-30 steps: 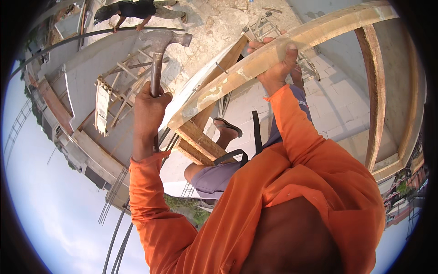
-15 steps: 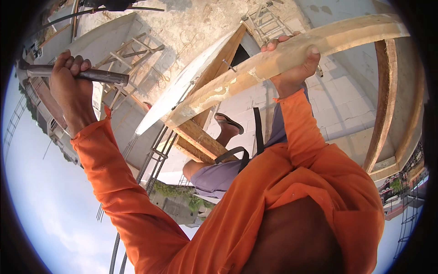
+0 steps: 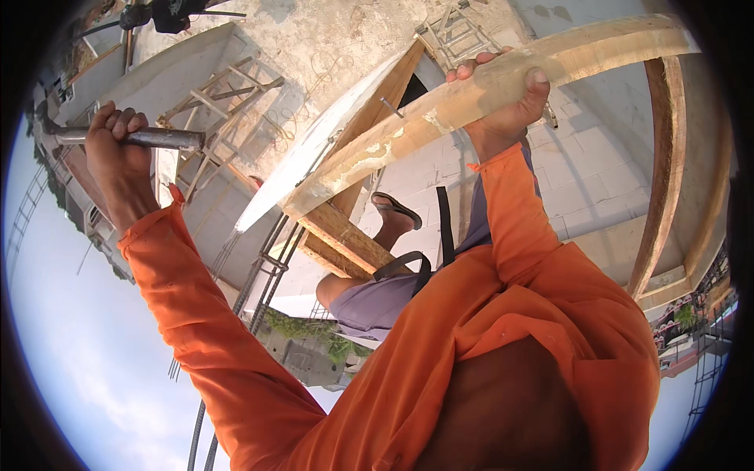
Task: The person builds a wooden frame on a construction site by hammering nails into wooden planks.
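At the left, my left hand (image 3: 118, 145) is raised and closed round the handle of a hammer (image 3: 169, 140), whose head points to the far left. My right hand (image 3: 510, 110) grips a long wooden beam (image 3: 361, 163) that runs from the middle up to the upper right, its fingers over the far edge and thumb on the near side. A nail (image 3: 391, 107) stands partly out of this beam, between my two hands. Under the beam's near end lies another timber (image 3: 345, 234). The hammer is held well apart from the nail.
Steel reinforcing bars (image 3: 271, 271) rise beside the timber. A white panel (image 3: 302, 153) slopes behind it. Lower down are a block wall (image 3: 589, 173), a wooden trestle (image 3: 224, 118) and a ladder-like wooden frame (image 3: 463, 39). Upright timber (image 3: 664, 173) stands at the right. A dark figure (image 3: 169, 14) shows at the top left.
The hammer in my left hand has shifted a little to the left. My right hand keeps its grip, and the beam has barely moved in view. More of the dark figure shows at the top.
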